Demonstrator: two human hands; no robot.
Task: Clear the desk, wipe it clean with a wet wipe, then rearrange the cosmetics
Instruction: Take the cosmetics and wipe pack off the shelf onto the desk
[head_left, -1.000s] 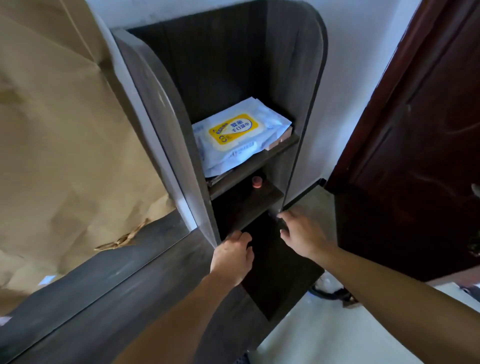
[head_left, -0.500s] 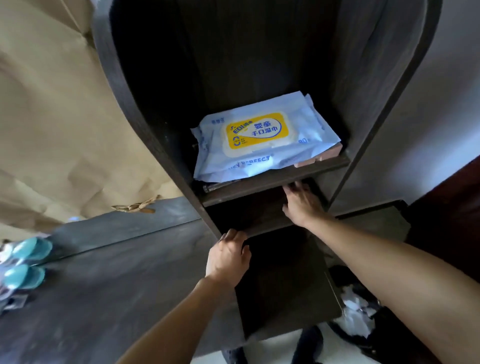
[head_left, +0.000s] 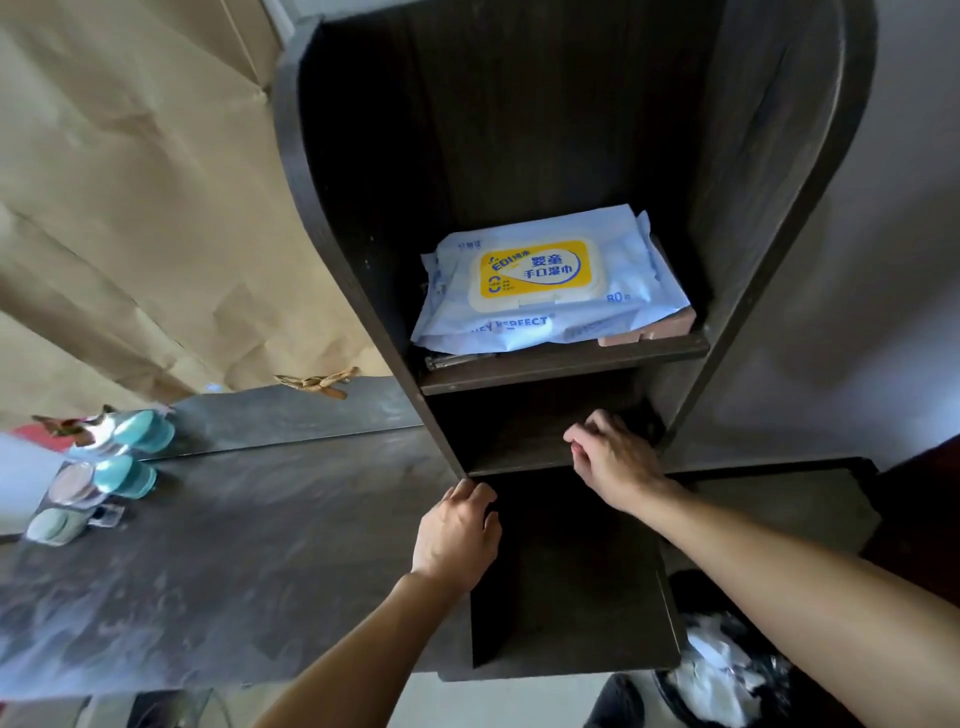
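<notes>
On the upper shelf (head_left: 566, 364) of the dark shelf unit (head_left: 363, 208) the wet wipe pack (head_left: 545, 280) lies flat, above the right hand (head_left: 618, 462) and clear of it. That hand reaches into the lower shelf (head_left: 519, 454), its fingers (head_left: 587, 431) curled; whether they hold anything cannot be told. The left hand (head_left: 457, 535) curls its fingers over the surface (head_left: 234, 545) edge beside the unit. Teal-capped bottles (head_left: 124, 475) lie far left.
</notes>
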